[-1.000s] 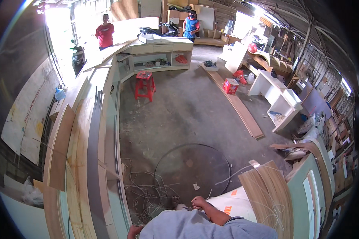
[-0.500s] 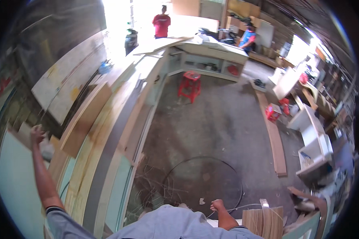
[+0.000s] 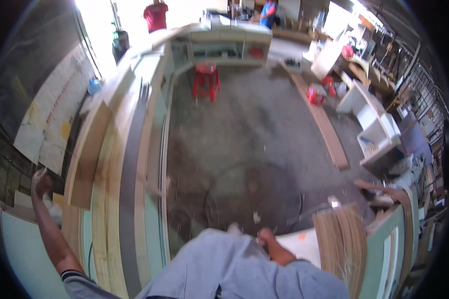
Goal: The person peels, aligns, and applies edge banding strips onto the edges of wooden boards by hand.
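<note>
Left hand (image 3: 41,182) has dropped lower, beside the stacked boards (image 3: 112,164).

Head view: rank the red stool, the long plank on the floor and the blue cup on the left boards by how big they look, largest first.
1. Long plank, stretching far across the floor.
2. Red stool.
3. Blue cup, clearly smallest.
All three sit far from the camera, and the fisheye bends the edges, so true sizes stay unsure.

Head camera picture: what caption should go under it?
Left hand reaches out to stacked wood boards; right hand low by a white panel.
</note>
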A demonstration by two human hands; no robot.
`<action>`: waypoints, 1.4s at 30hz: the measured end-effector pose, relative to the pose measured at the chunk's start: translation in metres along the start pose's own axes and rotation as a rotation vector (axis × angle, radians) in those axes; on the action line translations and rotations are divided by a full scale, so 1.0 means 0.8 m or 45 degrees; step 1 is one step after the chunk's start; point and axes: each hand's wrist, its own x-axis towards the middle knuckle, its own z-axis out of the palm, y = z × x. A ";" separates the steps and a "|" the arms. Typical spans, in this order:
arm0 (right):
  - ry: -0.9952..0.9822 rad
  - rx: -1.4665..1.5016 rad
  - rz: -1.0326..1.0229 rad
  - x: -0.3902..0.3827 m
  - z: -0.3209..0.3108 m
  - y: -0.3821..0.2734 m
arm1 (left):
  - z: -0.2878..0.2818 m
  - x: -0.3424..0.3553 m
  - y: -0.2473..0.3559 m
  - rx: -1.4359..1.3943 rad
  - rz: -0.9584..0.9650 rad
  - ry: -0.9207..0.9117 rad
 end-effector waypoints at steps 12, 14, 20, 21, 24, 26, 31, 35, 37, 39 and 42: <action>-0.078 0.387 0.173 -0.121 0.081 -0.113 | 0.548 -0.221 -0.342 0.718 -0.036 -1.192; -0.043 0.483 0.268 -0.155 0.072 -0.123 | 0.580 -0.283 -0.386 0.828 -0.062 -1.657; 0.821 0.588 -0.112 -0.149 -0.099 -0.065 | 0.468 -0.400 -0.589 0.895 -0.316 -1.355; 0.897 0.947 -0.115 -0.160 -0.142 -0.043 | 0.460 -0.398 -0.583 1.046 -0.341 -1.366; 1.715 0.866 0.640 -0.254 -0.254 0.172 | 0.528 -0.334 -0.550 1.228 -0.202 -1.565; 1.633 0.357 1.015 -0.265 -0.282 0.145 | 0.496 -0.317 -0.540 1.360 -0.238 -1.424; 1.199 0.213 1.119 -0.255 -0.246 0.239 | 0.522 -0.227 -0.510 1.781 0.384 -1.366; 1.914 -0.664 1.145 -0.229 -0.173 0.387 | 0.707 -0.178 -0.446 0.211 -0.572 -0.783; 0.994 -0.705 1.197 -0.252 -0.211 0.421 | 0.791 -0.199 -0.378 0.119 -0.533 -0.950; 1.400 0.143 1.125 -0.177 -0.210 0.283 | 0.770 -0.215 -0.303 0.387 -0.318 -0.964; 1.512 0.237 0.898 -0.179 -0.261 0.148 | 0.797 -0.247 -0.327 0.442 -0.274 -1.034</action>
